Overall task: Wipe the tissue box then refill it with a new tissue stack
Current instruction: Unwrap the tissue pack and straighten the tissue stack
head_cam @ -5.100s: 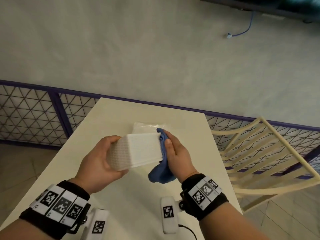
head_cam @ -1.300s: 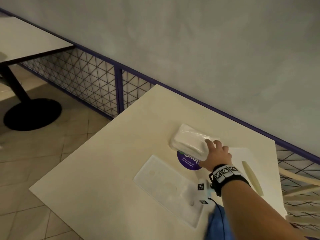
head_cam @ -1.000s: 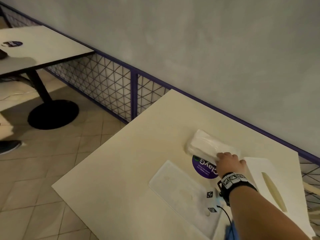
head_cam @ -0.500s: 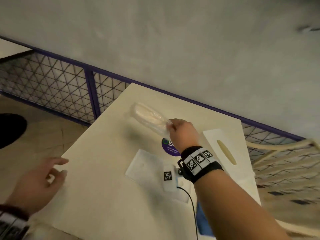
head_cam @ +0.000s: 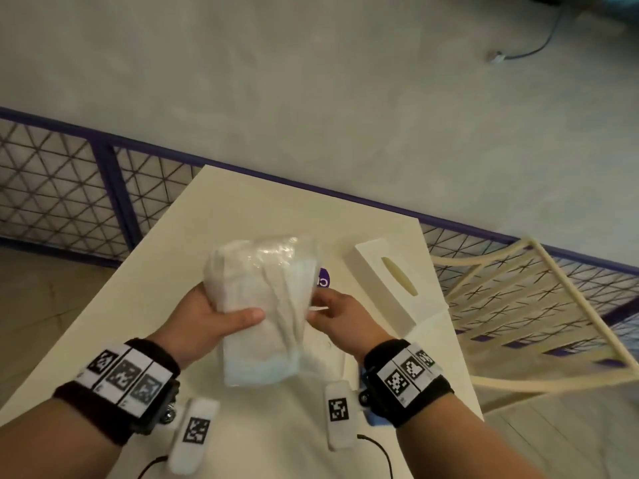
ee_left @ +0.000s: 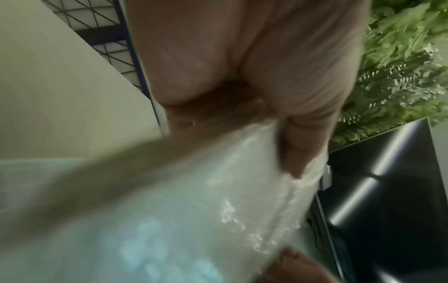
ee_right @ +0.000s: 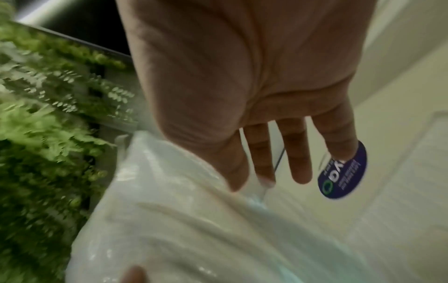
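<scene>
The unopened tissue pack (head_cam: 262,305) is gripped by the left hand (head_cam: 204,319) and touched by straight fingers of the right hand (head_cam: 340,316), while the tissue box (head_cam: 383,288) near the table's (head_cam: 242,209) right edge is judged yet unfilled.

Tissue box (head_cam: 383,285) obstructs table (head_cam: 173,271) right side; free passage over left; chair (head_cam: 561,276) beyond edge.

Black bands (head_cam: 117,388) bearing white coded tags (head_cam: 408,371) wrap the wrists behind my left hand (head_cam: 204,319) and right hand (head_cam: 342,316); white tagged pods (head_cam: 339,414) hang beneath, trailing black cables (head_cam: 378,451).
</scene>
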A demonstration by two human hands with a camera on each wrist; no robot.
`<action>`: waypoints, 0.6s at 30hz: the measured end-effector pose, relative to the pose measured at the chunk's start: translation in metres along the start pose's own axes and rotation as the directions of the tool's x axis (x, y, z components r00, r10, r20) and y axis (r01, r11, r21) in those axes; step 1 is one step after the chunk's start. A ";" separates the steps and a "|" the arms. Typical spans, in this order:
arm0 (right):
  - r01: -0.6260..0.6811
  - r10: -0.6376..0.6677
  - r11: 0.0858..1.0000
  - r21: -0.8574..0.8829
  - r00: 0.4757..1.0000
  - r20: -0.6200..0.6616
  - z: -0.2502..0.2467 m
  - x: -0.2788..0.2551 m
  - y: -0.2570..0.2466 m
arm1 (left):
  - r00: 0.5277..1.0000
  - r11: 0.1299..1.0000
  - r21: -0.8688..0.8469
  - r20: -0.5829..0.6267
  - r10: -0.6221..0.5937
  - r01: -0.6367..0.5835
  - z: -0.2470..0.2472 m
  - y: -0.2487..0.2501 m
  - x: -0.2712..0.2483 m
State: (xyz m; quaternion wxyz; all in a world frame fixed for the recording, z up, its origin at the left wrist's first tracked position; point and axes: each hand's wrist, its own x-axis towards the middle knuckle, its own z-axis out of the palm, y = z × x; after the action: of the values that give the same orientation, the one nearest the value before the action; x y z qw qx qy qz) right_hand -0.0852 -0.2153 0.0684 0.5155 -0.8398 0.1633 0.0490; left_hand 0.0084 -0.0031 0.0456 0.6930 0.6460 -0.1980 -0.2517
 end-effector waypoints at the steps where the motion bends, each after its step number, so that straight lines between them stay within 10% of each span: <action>1: 0.003 -0.003 1.000 -0.004 1.000 -0.026 -0.002 -0.001 -0.003 | 0.999 0.994 0.102 -0.032 0.031 -0.027 0.000 -0.001 0.000; 8: 0.247 -0.232 0.969 0.016 0.929 -0.289 0.002 0.000 -0.041 | 0.958 0.733 0.663 -0.087 0.274 -0.150 -0.014 0.002 -0.016; 15: 0.255 -0.229 0.948 -0.190 0.962 0.148 0.043 0.026 -0.030 | 0.896 0.161 0.948 0.190 0.402 -0.274 -0.039 -0.027 -0.050; 18: 0.173 -0.031 0.909 -0.380 0.936 0.351 0.062 0.033 -0.004 | 0.941 0.099 0.942 0.303 0.151 -0.319 -0.046 -0.066 -0.080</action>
State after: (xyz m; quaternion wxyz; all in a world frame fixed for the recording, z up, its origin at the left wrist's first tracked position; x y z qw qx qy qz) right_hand -0.0471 -0.1661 0.0348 0.3526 -0.9146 0.0141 0.1974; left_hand -0.0334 0.0796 -0.0196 0.1180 0.8811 -0.4579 0.0117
